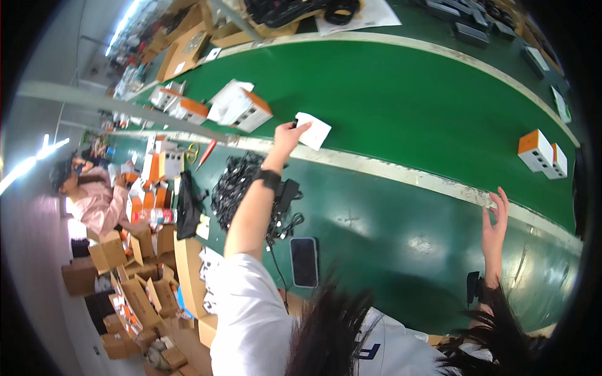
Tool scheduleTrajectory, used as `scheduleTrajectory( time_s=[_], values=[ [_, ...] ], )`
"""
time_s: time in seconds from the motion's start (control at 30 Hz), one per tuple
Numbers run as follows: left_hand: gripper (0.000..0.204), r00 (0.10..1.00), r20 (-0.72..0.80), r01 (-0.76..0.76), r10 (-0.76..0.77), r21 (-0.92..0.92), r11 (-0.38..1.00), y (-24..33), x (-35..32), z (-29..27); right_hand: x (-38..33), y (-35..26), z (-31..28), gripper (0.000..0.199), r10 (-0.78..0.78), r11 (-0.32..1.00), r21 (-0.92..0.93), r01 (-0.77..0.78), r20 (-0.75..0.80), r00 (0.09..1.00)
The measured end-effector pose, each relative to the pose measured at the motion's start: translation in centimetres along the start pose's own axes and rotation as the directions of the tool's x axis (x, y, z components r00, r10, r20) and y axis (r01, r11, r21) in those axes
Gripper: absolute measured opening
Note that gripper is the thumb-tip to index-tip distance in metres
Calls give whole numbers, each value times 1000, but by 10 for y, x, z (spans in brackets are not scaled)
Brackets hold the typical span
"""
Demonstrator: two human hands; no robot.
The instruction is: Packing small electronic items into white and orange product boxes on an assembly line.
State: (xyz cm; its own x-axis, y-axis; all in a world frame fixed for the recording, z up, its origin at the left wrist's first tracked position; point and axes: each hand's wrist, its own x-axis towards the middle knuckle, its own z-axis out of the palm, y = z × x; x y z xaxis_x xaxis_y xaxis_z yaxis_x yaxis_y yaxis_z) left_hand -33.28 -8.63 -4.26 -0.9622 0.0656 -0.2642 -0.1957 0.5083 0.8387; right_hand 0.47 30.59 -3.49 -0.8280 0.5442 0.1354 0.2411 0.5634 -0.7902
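Note:
My left hand (287, 138) reaches over the near edge of the green conveyor belt, its fingers closed on a white card or folded leaflet (315, 131). A small black piece shows at those fingertips; I cannot make out what it is. Just left of that hand stands an open white and orange box (246, 111) with raised flaps. Below the same forearm lies a heap of black cables (233, 188). My right hand (495, 216) is above the belt's pale near rail, empty, with fingers apart. Two white and orange boxes (535, 150) stand on the belt beyond it.
A dark-screened phone (304, 262) lies on the green bench (376, 250). Yellow-handled scissors (192, 152) and a red tool (206, 155) are near the cables. At left, a person in pink (100, 203) works beside brown cartons (135, 301). A metal post (125, 106) crosses the left side.

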Motion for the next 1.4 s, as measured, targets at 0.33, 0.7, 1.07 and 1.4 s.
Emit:
scheduleTrajectory(
  time_s=[0.33, 0.7, 1.07, 1.4],
  values=[
    [35, 605, -333, 782, -724, 421, 460, -140, -300, -361, -15, -31, 53, 31, -39, 997, 76, 28, 157, 987],
    [35, 74, -534, 706, -843, -569, 422, -327, -419, -360, -18, -80, 108, 29, -39, 998, 65, 21, 285, 958],
    [41, 998, 35, 59, -49, -345, 937, -32, -186, -189, -22, -250, 224, 54, -324, 751, 545, -374, 796, 510],
    [43, 801, 70, -578, 594, -169, 799, 60, -79, -100, 47, -292, 264, 23, -153, 702, 629, -334, 591, 792]
  ],
)
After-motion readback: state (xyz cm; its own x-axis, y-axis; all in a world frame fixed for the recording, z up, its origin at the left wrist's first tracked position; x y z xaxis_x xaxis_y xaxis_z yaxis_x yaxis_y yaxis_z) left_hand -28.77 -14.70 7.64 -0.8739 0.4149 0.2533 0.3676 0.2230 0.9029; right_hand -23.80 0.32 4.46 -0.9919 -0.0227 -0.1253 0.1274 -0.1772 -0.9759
